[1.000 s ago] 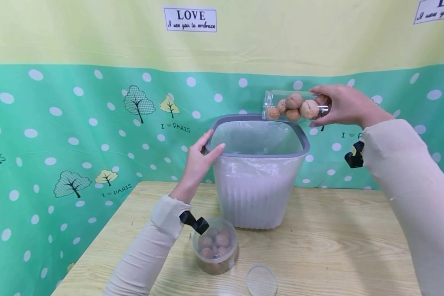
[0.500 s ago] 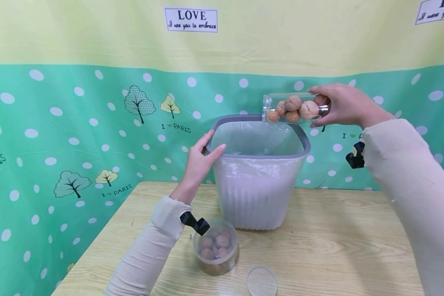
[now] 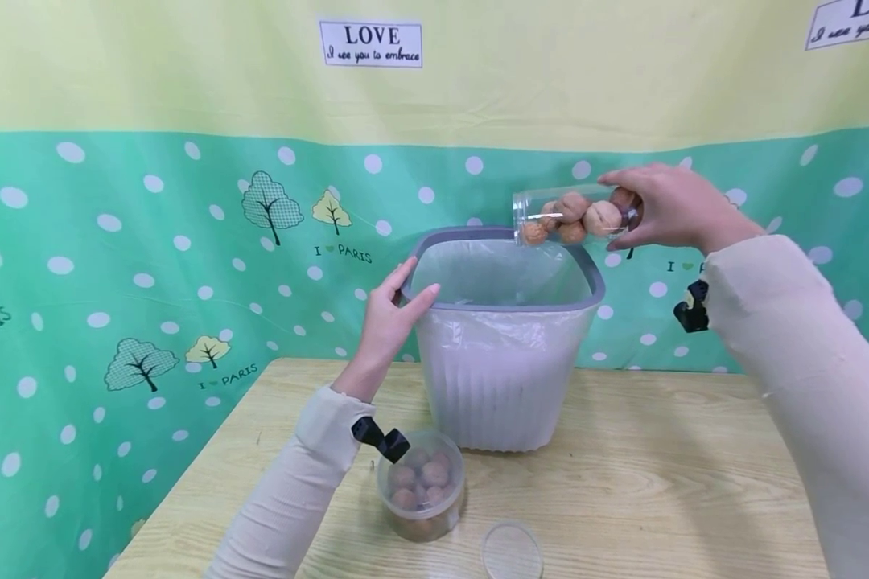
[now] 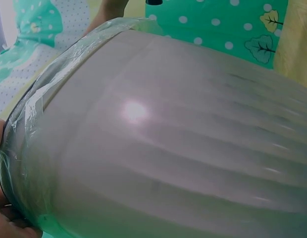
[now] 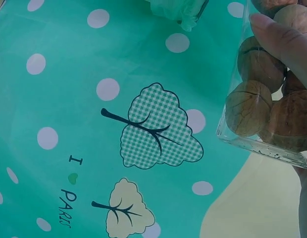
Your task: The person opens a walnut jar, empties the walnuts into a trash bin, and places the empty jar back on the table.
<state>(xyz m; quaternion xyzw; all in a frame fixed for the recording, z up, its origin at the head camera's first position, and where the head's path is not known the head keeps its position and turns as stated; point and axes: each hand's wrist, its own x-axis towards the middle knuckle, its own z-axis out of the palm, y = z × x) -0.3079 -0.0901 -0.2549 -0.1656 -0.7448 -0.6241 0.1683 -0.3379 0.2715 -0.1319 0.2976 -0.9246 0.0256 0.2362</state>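
Head view: R hand (image 3: pixel 669 207) grip clamped on jar (image 3: pixel 519 215) w/ walnuts (image 3: pixel 603 218); L hand (image 3: pixel 389 316) clamped on bin rim (image 3: pixel 510 308).

We had the bin (image 3: pixel 503 386) on the counter (image 3: pixel 666 474), the tub (image 3: pixel 426 528) before it, the lid (image 3: pixel 512 552) right of that, walnuts (image 3: pixel 603 218) in the jar (image 3: pixel 520 212) over the bin's right rear.

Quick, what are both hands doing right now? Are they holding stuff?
Left hand: gripping the bin's rim.
Right hand: holding a clear jar with walnuts inside.
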